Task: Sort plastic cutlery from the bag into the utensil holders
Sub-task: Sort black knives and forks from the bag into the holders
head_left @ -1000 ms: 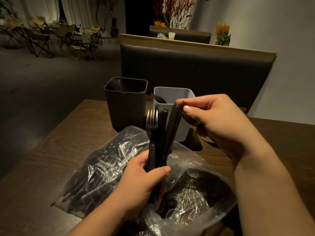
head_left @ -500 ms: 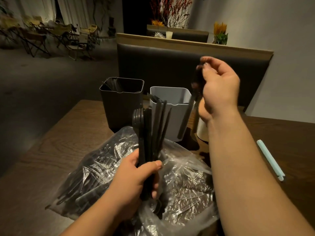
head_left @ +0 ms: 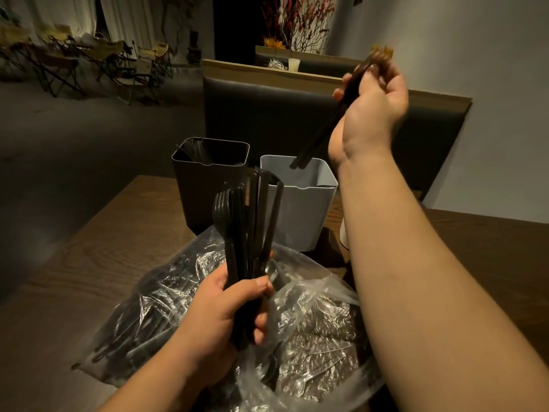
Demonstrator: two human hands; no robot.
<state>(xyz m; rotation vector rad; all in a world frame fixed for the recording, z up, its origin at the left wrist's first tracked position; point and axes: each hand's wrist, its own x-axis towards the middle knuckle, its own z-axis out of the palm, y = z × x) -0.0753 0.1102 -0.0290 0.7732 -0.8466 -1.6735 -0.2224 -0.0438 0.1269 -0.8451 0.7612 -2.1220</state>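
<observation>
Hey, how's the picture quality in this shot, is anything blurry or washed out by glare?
Head view: the light is dim and warm overall. The right hand and the black piece it holds are motion-blurred, most at the fingertips. The left hand and its cutlery bundle are sharp. The plastic bag shows bright glare on its creases. The far chairs are dark and soft.

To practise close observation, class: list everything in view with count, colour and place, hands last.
dark holder: one, dark, on the table, left.
grey holder: one, grey, beside it.
bag: one, clear, before the holders, cutlery inside.
cutlery bundle: several, black, upright above bag.
long piece: one or two, black, lower end at grey holder's mouth.
bench back: one, dark, behind table.
left hand: grips the bundle.
right hand: holds the long piece.
</observation>
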